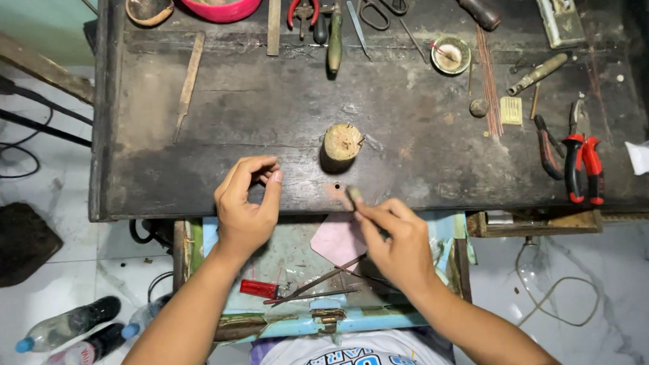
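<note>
Dark scarred table (232,111): my right hand (399,242) pinches a thin tool (354,197); left hand (248,204) curls with fingertips pinched, contents unclear; wooden stub (341,142) just beyond.

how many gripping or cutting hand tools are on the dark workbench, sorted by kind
Red-handled pliers: 2, a small pair at the back edge and a larger pair at the right
Dark-handled pliers: 1, beside the larger red pair
Metal scissors: 1
Metal tweezers: 1
Total: 5
</note>
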